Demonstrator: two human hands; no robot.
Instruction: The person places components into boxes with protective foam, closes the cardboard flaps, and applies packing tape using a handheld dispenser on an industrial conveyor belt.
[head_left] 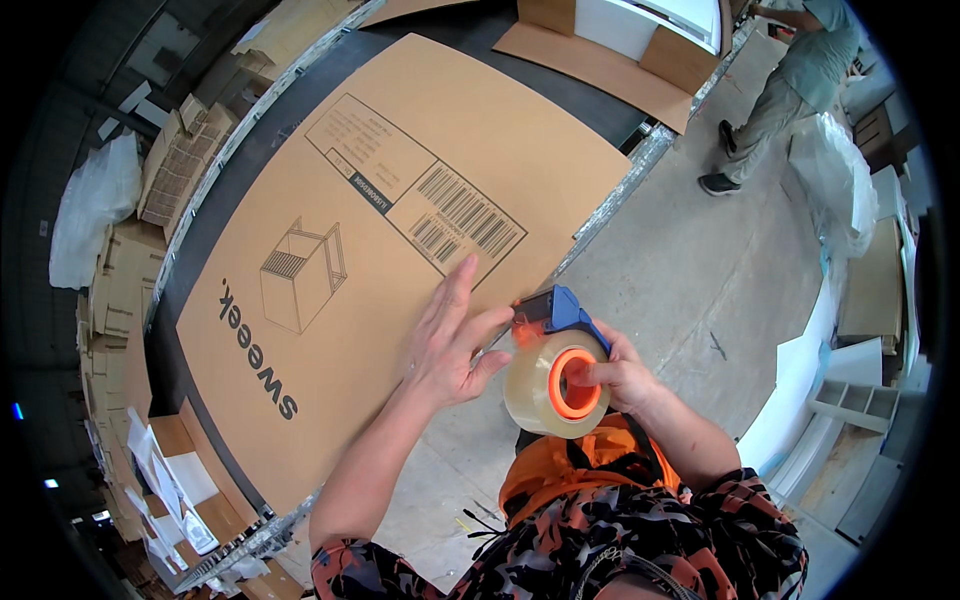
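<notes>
A large flat cardboard box (350, 240) lies on a dark conveyor belt (190, 270), its top printed with a furniture drawing, a label with barcodes and lettering. My left hand (450, 345) rests at the box's near right edge with its fingers spread, holding nothing. Beside it, off the edge of the box, my right hand (622, 375) grips a tape dispenser (568, 312) with a blue head and an orange hub. A thick roll of clear tape (535, 390) sits on the dispenser. Its head is close to my left fingertips; whether they touch cannot be made out.
An open carton (610, 60) with white panels stands farther along the belt, and another carton (205, 490) lies behind at lower left. The belt's metal rail (625, 190) runs along the right. A person (790, 85) stands beyond it on the concrete floor. Cardboard stacks (185, 165) line the left.
</notes>
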